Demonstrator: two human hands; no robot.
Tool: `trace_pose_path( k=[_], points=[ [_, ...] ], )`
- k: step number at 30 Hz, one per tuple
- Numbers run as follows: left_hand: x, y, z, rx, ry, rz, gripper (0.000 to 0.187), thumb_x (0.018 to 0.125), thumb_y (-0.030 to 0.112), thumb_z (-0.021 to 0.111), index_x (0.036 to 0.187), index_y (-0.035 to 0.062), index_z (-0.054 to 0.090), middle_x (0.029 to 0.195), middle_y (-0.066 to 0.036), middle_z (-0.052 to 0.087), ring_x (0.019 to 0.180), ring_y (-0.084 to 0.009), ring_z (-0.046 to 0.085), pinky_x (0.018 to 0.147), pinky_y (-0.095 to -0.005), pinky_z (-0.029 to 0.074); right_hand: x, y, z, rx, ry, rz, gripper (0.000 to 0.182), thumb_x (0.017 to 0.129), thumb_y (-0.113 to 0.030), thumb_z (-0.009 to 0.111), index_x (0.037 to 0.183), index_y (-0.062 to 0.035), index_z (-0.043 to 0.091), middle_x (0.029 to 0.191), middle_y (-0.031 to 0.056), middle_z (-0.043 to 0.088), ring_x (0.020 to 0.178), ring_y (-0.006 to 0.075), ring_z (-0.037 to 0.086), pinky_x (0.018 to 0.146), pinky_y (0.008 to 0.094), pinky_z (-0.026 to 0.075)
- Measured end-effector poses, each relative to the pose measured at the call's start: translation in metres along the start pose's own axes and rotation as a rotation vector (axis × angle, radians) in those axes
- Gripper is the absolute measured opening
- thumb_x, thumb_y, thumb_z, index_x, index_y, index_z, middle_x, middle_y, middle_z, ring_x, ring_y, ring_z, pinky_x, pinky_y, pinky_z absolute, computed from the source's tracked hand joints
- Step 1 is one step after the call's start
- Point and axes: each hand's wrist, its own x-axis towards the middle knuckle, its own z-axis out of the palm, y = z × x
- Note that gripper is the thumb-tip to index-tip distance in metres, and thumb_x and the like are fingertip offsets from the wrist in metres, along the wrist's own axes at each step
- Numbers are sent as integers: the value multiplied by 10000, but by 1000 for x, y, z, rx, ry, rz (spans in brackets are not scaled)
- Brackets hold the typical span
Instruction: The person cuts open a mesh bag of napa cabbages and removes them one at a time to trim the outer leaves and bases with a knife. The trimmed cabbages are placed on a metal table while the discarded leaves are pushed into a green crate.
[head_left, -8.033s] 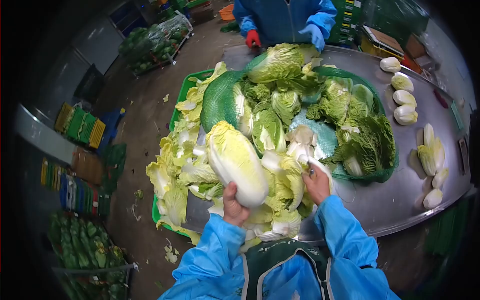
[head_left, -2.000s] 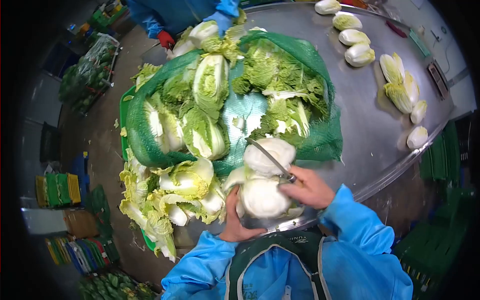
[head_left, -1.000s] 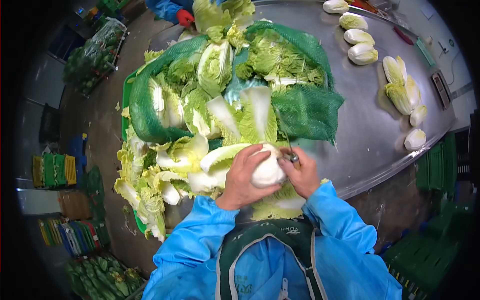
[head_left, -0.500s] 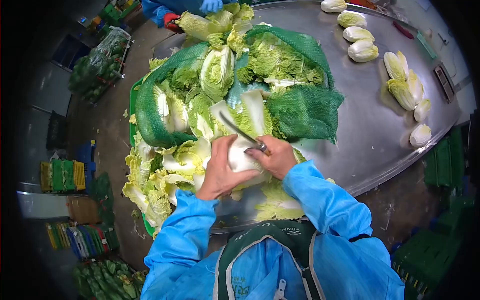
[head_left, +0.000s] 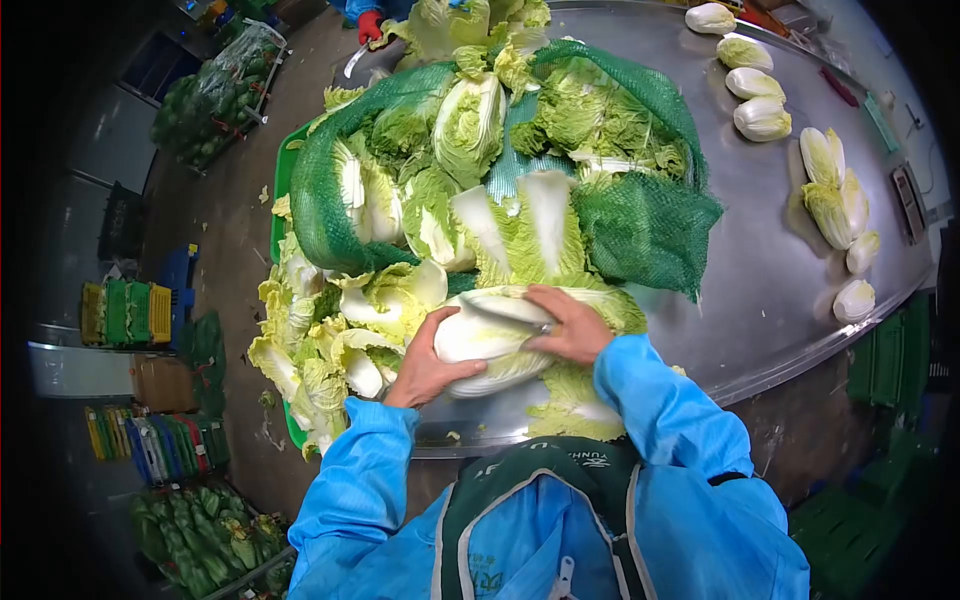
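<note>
A napa cabbage (head_left: 490,345) lies sideways near the table's front edge, pale base toward the left and leafy end toward the right. My left hand (head_left: 428,362) is wrapped around the base end, thumb at the front. In my right hand (head_left: 572,328) is a knife (head_left: 505,318) with a curved blade lying across the top of the cabbage; its handle is mostly covered by the fingers, which also rest on the cabbage. Loose leaves (head_left: 535,225) with broad white ribs are just behind it, and another leaf (head_left: 575,405) is under its front right side.
A green mesh sack (head_left: 650,230) full of cabbages stands behind my hands. Discarded leaves (head_left: 320,375) heap over a green crate (head_left: 285,190) at left. Trimmed cabbages (head_left: 762,118) line the metal table's (head_left: 740,250) right side. A co-worker's red-gloved hand (head_left: 370,25) holds a knife at the top.
The cabbage now lies crosswise and shows more fully. My hands are farther apart, and the knife has dropped from pointing up to lying across it. The co-worker's knife has come into view.
</note>
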Motion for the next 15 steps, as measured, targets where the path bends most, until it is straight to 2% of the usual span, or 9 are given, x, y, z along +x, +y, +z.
trace_pose_path(
  k=[2, 4, 5, 6, 8, 10, 12, 14, 15],
  points=[
    [-4, -7, -6, -40, 8, 2, 784, 626, 172, 816, 1282, 15, 414, 1164, -156, 548, 1081, -226, 533, 969, -333, 410, 6, 20, -10, 341, -69, 560, 427, 765, -299, 729, 1051, 1, 627, 1006, 169, 649, 859, 266, 617, 788, 321, 492],
    [-5, -27, -18, -161, 16, -88, 735, 667, 154, 776, 1288, 13, 410, 1175, -157, 544, 1096, -224, 525, 979, -327, 402, 12, 31, -23, 256, -65, 578, 374, 773, -240, 725, 1041, 2, 628, 995, 160, 653, 826, 248, 623, 750, 336, 504],
    [-10, -47, -19, -407, 30, -132, 689, 721, 178, 719, 1308, 22, 394, 1215, -156, 530, 1122, -248, 523, 998, -337, 393, 14, 28, -30, 122, 88, 538, 361, 773, -223, 723, 1032, 9, 628, 987, 157, 649, 804, 232, 619, 730, 338, 505],
    [-18, -63, -20, -401, 30, -122, 689, 721, 178, 719, 1308, 22, 394, 1215, -156, 530, 1122, -248, 523, 998, -337, 393, 18, 21, -35, -12, 241, 497, 347, 773, -206, 721, 1023, 16, 629, 979, 155, 646, 783, 215, 614, 711, 341, 507],
    [-28, -82, -19, -861, 180, -173, 676, 773, 256, 665, 1340, 42, 366, 1262, -144, 509, 1138, -264, 526, 989, -359, 422, 15, -16, -49, 27, 276, 507, 369, 776, -198, 717, 1054, 22, 613, 997, 159, 639, 819, 222, 615, 733, 341, 505],
    [-33, -68, -10, -846, 150, -207, 675, 794, 299, 638, 1352, 51, 350, 1277, -135, 501, 1123, -260, 543, 945, -367, 463, -4, -38, -36, 59, 298, 526, 393, 779, -189, 713, 1086, 27, 597, 1016, 163, 633, 855, 229, 615, 756, 342, 503],
    [-34, -58, -2, -849, 110, -239, 676, 815, 341, 610, 1365, 61, 334, 1293, -125, 493, 1108, -256, 559, 901, -375, 505, -19, -48, -10, 490, 236, 665, 497, 759, -190, 729, 1164, 33, 547, 1067, 181, 614, 946, 248, 601, 828, 337, 484],
    [-27, -50, 1, -763, -162, -313, 679, 837, 388, 579, 1378, 76, 311, 1276, -112, 504, 1028, -213, 604, 734, -351, 574, -23, -37, -4, 391, 221, 672, 536, 750, -194, 737, 1189, 32, 528, 1079, 180, 611, 979, 247, 590, 858, 334, 471],
    [-23, -49, 4, -704, -168, -314, 675, 846, 407, 565, 1378, 82, 304, 1261, -111, 512, 967, -193, 627, 614, -329, 582, -25, -34, -2, 310, 210, 679, 575, 741, -198, 744, 1213, 31, 509, 1091, 178, 607, 1012, 247, 578, 887, 331, 457]
  ],
)
